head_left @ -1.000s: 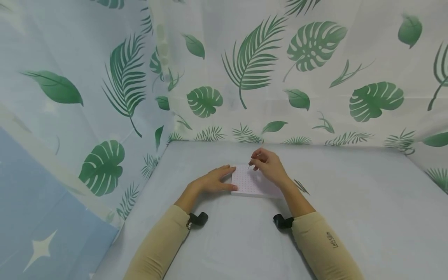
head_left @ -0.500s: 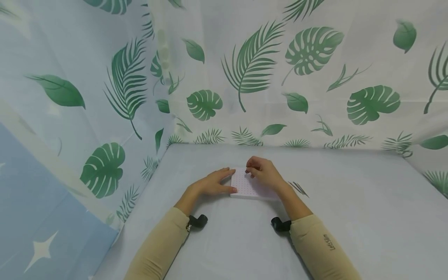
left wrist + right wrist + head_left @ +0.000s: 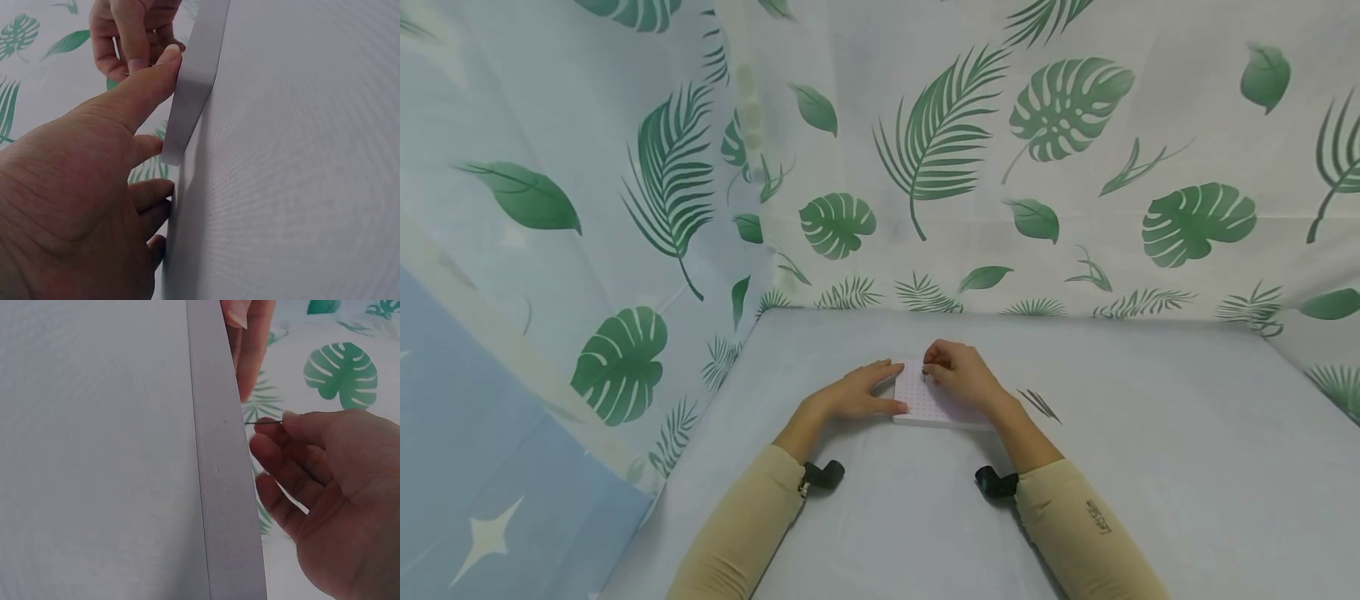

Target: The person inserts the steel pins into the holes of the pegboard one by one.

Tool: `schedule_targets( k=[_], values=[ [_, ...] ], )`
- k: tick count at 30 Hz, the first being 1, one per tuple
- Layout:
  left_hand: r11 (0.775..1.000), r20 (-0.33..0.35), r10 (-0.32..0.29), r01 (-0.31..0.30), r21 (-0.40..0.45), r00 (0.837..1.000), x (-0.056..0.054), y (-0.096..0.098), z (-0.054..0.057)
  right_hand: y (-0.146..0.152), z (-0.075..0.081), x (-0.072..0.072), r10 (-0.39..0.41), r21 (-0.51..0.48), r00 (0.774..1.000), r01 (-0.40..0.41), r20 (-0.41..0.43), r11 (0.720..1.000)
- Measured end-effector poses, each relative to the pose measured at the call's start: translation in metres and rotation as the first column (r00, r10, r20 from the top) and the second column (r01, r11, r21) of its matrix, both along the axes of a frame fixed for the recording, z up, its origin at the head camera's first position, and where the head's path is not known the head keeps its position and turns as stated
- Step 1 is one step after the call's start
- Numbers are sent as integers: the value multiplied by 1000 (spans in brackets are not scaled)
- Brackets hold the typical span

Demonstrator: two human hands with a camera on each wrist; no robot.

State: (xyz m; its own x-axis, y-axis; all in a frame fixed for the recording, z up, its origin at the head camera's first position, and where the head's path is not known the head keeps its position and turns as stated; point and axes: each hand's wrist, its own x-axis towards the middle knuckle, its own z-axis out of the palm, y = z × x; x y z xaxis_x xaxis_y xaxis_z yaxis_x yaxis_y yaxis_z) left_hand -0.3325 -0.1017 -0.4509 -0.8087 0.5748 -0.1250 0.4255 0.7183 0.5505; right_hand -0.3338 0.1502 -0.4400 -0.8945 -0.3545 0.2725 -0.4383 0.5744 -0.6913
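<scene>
Two hands share one board in my head view. The left hand (image 3: 852, 395) sets its thumb and forefinger wide apart along the left side of the dotted pale board (image 3: 936, 408), which lies flat on the white table (image 3: 895, 525). The right hand (image 3: 967, 377) bends over the board's far part, fingertips drawn together, with only a tiny glint between them for me to read. Just outside the right forearm lies a loose group of slim dark sticks (image 3: 1040, 405).

My left wrist view adds what the head camera blurs: the thumb reaches straight over the board's edge, one finger meets the corner, and the others bend loosely off it. I would keep that pressure light and even, so the board cannot slide or rock. What the right hand pinches does not show clearly here.

My right wrist view gives the detail I need most: a thin dark pin (image 3: 265, 422) held between thumb and forefinger, roughly square to the board's face, the other fingers loosely curved. Its far end meets the line of the board's edge, so I cannot tell whether it touches a dot. I would hold it low, upright, and push straight, since leaning could make it skid.
</scene>
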Motion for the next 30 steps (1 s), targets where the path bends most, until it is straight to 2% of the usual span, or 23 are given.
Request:
schedule_targets(
  k=[4, 13, 20, 24, 30],
  values=[
    [1000, 4, 6, -6, 7, 1000, 0, 0, -1, -3, 1, 2, -21, 31, 1000, 21, -13, 999],
    [1000, -2, 0, 0, 3, 1000, -1, -1, -2, -7, 5, 1, -61, 170, 996, 70, -59, 983],
    [1000, -2, 10, -10, -10, 1000, -2, 0, 0, -8, 9, -3, -52, 207, 997, 63, -59, 976],
    [1000, -2, 12, -12, -10, 1000, -2, 0, 0, -6, 6, -3, -59, 174, 997, 65, -44, 983],
    [1000, 1, 2, -2, 2, 1000, -2, -1, -3, 2, -4, -3, -44, 50, 994, 39, 101, 998]
  ],
)
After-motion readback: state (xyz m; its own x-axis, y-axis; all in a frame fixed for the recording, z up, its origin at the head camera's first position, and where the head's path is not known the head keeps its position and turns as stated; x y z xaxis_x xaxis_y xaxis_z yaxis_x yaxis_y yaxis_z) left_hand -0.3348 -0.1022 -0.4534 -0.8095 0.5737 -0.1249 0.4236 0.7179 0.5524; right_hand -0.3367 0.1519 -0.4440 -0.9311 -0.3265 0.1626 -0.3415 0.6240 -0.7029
